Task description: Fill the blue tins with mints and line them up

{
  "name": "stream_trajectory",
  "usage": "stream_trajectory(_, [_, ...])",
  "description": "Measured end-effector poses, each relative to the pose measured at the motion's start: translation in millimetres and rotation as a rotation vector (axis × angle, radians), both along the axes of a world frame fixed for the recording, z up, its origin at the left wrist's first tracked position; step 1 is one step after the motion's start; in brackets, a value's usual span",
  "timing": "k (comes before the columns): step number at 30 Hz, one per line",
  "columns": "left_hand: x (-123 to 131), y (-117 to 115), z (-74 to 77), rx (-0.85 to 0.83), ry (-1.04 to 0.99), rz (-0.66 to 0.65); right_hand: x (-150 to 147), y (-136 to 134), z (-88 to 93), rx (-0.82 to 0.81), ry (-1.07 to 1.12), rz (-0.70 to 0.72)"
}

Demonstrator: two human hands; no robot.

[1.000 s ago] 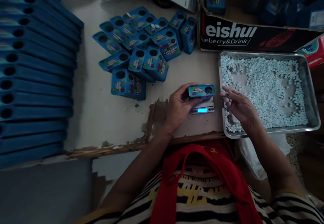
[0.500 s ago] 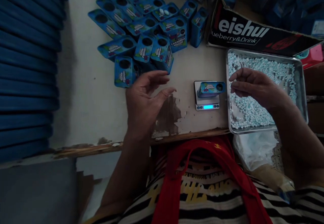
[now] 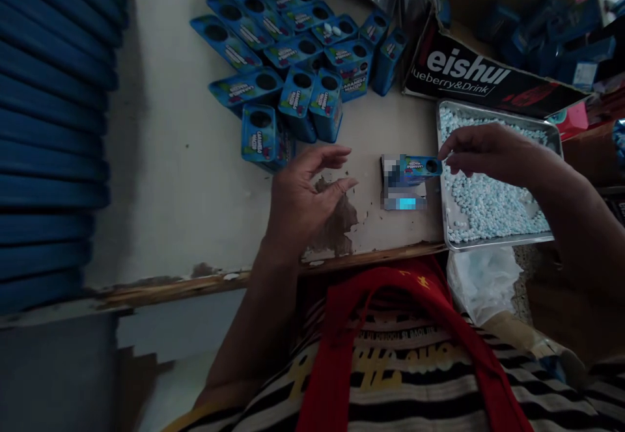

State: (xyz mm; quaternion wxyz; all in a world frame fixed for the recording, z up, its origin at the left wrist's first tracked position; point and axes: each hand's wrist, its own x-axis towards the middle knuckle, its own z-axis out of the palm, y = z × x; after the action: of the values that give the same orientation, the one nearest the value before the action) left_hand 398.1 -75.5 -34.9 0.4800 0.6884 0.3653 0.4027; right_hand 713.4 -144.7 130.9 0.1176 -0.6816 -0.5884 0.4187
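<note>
A blue candy box (image 3: 418, 166) printed "Caramelo Macizo" lies on a small digital scale (image 3: 390, 203) with a lit display, its round dark opening toward the right. My right hand (image 3: 493, 151) hovers above the edge of the metal tray, fingertips close beside that opening. Its fingers are bent together, and whatever they hold, if anything, is hidden. Small pale blue and white candies (image 3: 493, 207) cover much of the tray (image 3: 446, 240). Left of the scale, my left hand (image 3: 310, 191) is open, thumb and fingers apart with nothing between them.
Several blue candy boxes (image 3: 297, 97) stand grouped on the table, a few loose candies on top. Stacked blue pieces (image 3: 53, 139) line the left side. A black cardboard carton (image 3: 488, 74) holds more boxes behind the tray. A clear plastic bag (image 3: 483, 282) hangs below the tray.
My right hand has come a little left, nearer the opening of the box on the scale. My left hand has shifted slightly right and stays open. The whole view has moved a little.
</note>
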Motion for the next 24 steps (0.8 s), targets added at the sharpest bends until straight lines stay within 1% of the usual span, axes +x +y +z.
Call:
stream_trajectory(3, [-1,-1,-1.5,-0.036,0.047,-0.032,1,2,-0.3,0.003,0.100,-0.058])
stream_trajectory(7, [-2,-2,-3.7,-0.055,0.070,-0.063,1,0,-2.8,0.026,0.144,-0.100])
stream_trajectory(12, [-6,-4,-8.4,-0.063,0.117,-0.094,-2,0,-11.4,0.064,0.072,-0.082])
stream_trajectory(14, [-2,-2,-7.8,-0.052,0.121,-0.087,-2,1,-15.3,0.082,0.034,-0.081])
stream_trajectory(15, [5,-1,-5.4,-0.021,0.120,-0.077,-1,1,-16.7,0.088,0.029,-0.088])
stream_trajectory(17, [28,-2,5.1,0.113,0.137,-0.085,3,0,-18.0,0.100,0.063,-0.133])
stream_trajectory(18, [44,-3,13.0,0.206,0.171,-0.118,7,-2,-18.1,0.103,0.110,-0.176])
stream_trajectory(20, [80,-9,31.2,0.390,0.307,-0.253,17,-6,-18.6,0.099,0.258,-0.300])
stream_trajectory(22, [109,-14,48.0,0.487,0.496,-0.429,29,-9,-22.8,0.079,0.434,-0.438])
stream_trajectory(23, [115,-14,55.3,0.508,0.558,-0.487,33,-8,-27.1,0.070,0.509,-0.493])
stream_trajectory(24, [115,-12,62.4,0.522,0.587,-0.496,35,-6,-32.8,0.070,0.568,-0.532])
